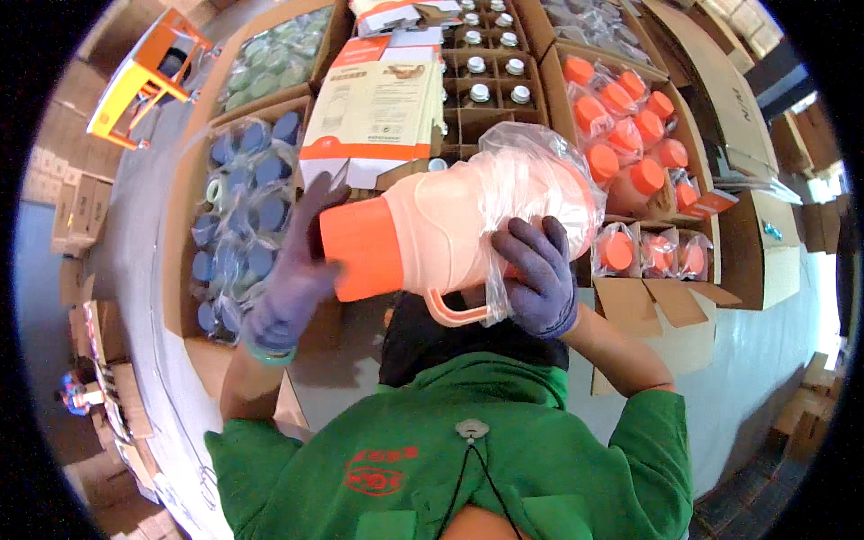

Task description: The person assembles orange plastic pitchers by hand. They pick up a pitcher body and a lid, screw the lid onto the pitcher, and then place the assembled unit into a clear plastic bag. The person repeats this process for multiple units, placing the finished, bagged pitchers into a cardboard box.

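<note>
In front of my chest lies a pale pink thermos jug (443,231) on its side, with an orange lid (364,249) to the left and a looped handle underneath. A clear plastic bag (531,184) wraps its right half and hangs loose around it. My left hand (301,256), in a purple-grey glove, is curled round the end of the lid, its thumb at the lower edge. Through the plastic, my right hand (537,277), gloved alike, grips the body of the jug above the handle. The fingers of my left hand behind the lid are partly hidden.
Left of me an open carton holds blue-lidded bagged bottles (256,211). Flattened printed boxes (373,108) lie beyond the jug, beside a divided carton of silver-capped bottles (479,93). Bagged orange-lidded jugs (641,177) fill a carton at right. An orange cart (135,90) stands far left.
</note>
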`<control>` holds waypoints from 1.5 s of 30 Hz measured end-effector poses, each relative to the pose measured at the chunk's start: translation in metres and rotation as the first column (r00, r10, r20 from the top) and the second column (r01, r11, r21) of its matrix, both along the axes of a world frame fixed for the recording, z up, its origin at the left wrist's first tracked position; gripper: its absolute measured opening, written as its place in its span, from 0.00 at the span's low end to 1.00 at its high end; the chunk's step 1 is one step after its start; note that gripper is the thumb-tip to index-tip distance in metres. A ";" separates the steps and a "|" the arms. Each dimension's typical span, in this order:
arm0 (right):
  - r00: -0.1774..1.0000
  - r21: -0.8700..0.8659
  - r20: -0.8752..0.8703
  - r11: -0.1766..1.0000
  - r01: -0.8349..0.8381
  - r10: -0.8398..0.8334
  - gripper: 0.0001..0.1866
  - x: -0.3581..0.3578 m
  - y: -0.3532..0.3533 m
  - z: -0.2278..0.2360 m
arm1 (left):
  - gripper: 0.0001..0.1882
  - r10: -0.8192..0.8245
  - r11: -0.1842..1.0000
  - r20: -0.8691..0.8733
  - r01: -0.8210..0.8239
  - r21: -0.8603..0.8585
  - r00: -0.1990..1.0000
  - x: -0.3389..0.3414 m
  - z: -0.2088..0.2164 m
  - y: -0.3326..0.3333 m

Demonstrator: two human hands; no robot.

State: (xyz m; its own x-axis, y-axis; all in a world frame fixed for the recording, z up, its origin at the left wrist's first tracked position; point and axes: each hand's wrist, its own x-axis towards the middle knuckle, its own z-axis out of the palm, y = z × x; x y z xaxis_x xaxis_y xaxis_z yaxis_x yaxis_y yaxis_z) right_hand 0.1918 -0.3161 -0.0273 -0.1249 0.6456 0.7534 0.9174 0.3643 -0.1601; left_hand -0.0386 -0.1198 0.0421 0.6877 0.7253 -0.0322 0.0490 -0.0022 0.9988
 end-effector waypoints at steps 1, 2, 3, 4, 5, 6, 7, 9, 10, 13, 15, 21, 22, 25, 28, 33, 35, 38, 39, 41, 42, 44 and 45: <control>0.999 -0.082 -0.022 0.996 -0.031 0.029 0.09 0.001 0.001 0.003 | 0.43 -0.051 0.965 -0.083 0.070 0.254 0.995 -0.006 -0.005 -0.006; 0.998 -0.164 -0.045 0.985 -0.061 0.054 0.09 0.003 0.002 0.005 | 0.46 -0.080 0.861 -0.178 0.158 0.483 0.981 -0.011 -0.008 -0.011; 0.943 -0.204 -0.303 0.957 -0.204 0.137 0.10 0.009 0.006 0.007 | 0.47 -0.107 0.700 -0.237 0.242 0.672 0.966 -0.013 0.000 -0.016; 0.820 -0.212 -0.543 0.915 -0.343 0.182 0.13 0.017 0.013 0.008 | 0.49 -0.127 0.495 -0.299 0.322 0.807 0.946 -0.014 0.010 -0.022; 0.688 -0.246 -0.677 0.801 -0.546 0.261 0.20 0.034 0.023 0.009 | 0.43 -0.268 0.389 -0.298 0.385 0.837 0.916 -0.011 0.022 -0.034; 0.617 -0.296 -0.742 0.698 -0.652 0.262 0.21 0.048 0.020 -0.017 | 0.41 -0.387 0.298 -0.308 0.434 0.850 0.869 -0.009 0.020 -0.039; 0.612 -0.321 -0.764 0.701 -0.637 0.207 0.21 0.046 0.015 -0.020 | 0.45 -0.401 0.246 -0.313 0.430 0.869 0.861 -0.008 0.015 -0.037; 0.692 -0.324 -0.704 0.794 -0.515 0.162 0.22 0.038 0.005 -0.016 | 0.55 -0.205 0.327 -0.387 0.436 0.839 0.899 -0.011 0.006 -0.036; 0.772 -0.284 -0.616 0.871 -0.402 0.156 0.22 0.036 0.001 -0.008 | 0.62 0.005 0.458 -0.464 0.411 0.789 0.886 -0.015 0.001 -0.036; 0.950 -0.090 -0.241 0.970 -0.225 0.198 0.21 0.027 -0.003 0.000 | 0.64 -0.340 0.921 -0.059 0.345 0.181 0.938 -0.017 -0.026 -0.025; 0.958 -0.130 -0.202 0.964 -0.230 0.201 0.18 0.021 -0.003 0.013 | 0.56 -0.173 0.938 -0.096 0.194 0.286 0.980 -0.016 -0.034 -0.034; 0.975 -0.012 -0.180 0.991 -0.135 0.130 0.19 0.045 0.008 0.002 | 0.49 -0.009 0.751 -0.141 0.100 0.653 0.990 -0.027 -0.029 -0.023; 0.991 0.044 -0.123 0.998 -0.041 0.047 0.19 0.062 0.014 -0.005 | 0.49 0.066 0.805 -0.130 0.024 0.593 0.989 -0.036 -0.031 -0.015; 0.922 -0.439 0.190 0.811 0.387 -0.337 0.12 0.105 0.003 -0.037 | 0.48 0.257 0.906 -0.112 -0.200 0.373 0.960 -0.071 -0.047 0.006; 0.826 -0.739 0.535 0.377 0.559 -0.176 0.11 0.071 0.004 -0.085 | 0.48 0.361 0.916 -0.056 -0.343 0.206 0.931 -0.095 -0.077 0.020; 0.981 -0.941 -0.104 0.304 -0.150 0.164 0.22 -0.009 -0.035 -0.066 | 0.48 0.288 0.898 0.001 -0.270 0.348 0.958 -0.088 -0.080 0.007; 0.804 -0.795 -0.568 0.371 -0.481 -0.176 0.23 0.027 -0.027 -0.012 | 0.48 0.286 0.876 -0.065 -0.233 0.422 0.956 -0.103 -0.085 0.002; 0.262 -0.397 -0.913 0.829 -0.395 -0.312 0.44 0.068 -0.035 -0.011 | 0.50 0.056 0.635 -0.170 0.096 0.766 0.984 -0.106 -0.096 0.012; 0.289 -0.269 -0.945 0.867 -0.419 -0.154 0.51 0.073 -0.029 -0.024 | 0.50 -0.056 0.665 -0.121 0.127 0.736 0.991 -0.095 -0.096 0.013; 0.243 -0.137 -0.970 0.803 -0.580 0.010 0.66 0.075 -0.024 -0.030 | 0.51 -0.204 0.876 0.098 0.136 0.463 0.974 -0.067 -0.084 -0.005; 0.180 -0.127 -0.984 0.701 -0.701 0.003 0.73 0.075 -0.026 -0.028 | 0.53 -0.126 0.953 0.178 0.070 0.294 0.976 -0.059 -0.083 -0.014; 0.102 -0.079 -0.995 0.711 -0.699 -0.010 0.71 0.075 -0.031 -0.022 | 0.56 -0.026 0.879 0.095 -0.023 0.476 0.995 -0.043 -0.074 -0.021; 0.052 -0.049 -0.998 0.736 -0.675 -0.020 0.70 0.073 -0.034 -0.026 | 0.56 0.039 0.643 -0.063 0.024 0.765 0.997 -0.034 -0.055 -0.017</control>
State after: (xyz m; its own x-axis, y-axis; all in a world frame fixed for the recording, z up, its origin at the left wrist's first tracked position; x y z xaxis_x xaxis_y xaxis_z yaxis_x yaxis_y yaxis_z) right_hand 0.2651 -0.3499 -0.0538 0.1123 0.9874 0.1116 -0.3163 0.1420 -0.9380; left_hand -0.0721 -0.1372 -0.0130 0.7006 0.5179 0.4909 0.1192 -0.7632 0.6351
